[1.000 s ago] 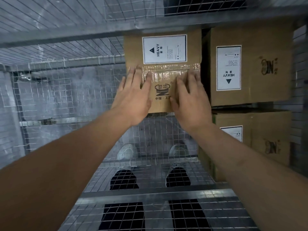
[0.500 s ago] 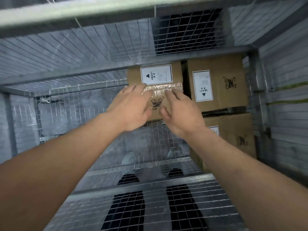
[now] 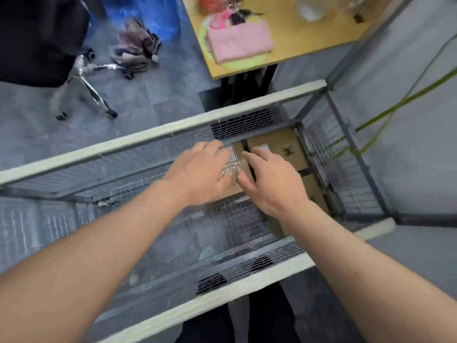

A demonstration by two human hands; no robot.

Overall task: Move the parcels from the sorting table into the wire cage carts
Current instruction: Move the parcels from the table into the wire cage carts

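The parcel (image 3: 238, 154), a brown cardboard box with a white label and a strip of clear tape across its top, sits inside the wire cage cart (image 3: 158, 134), against the cart's far mesh wall and just beside a second box (image 3: 282, 149) that lies to its right; more boxes show stacked below that one. The step in hand looks like the placing of this parcel: it appears to be set down in the cart, with both hands on or just above it. The next move probably calls for drawing both hands up and clear of the cart's pale top rail, then turning for another parcel. The left hand (image 3: 202, 169) reaches in from the near side, palm down, fingers spread and fairly straight over the parcel's top and tape. The right hand (image 3: 269, 179) lies palm down at the parcel's right edge, fingers extended and loosely apart. Neither grip pinches anything; motion blur hides whether they press
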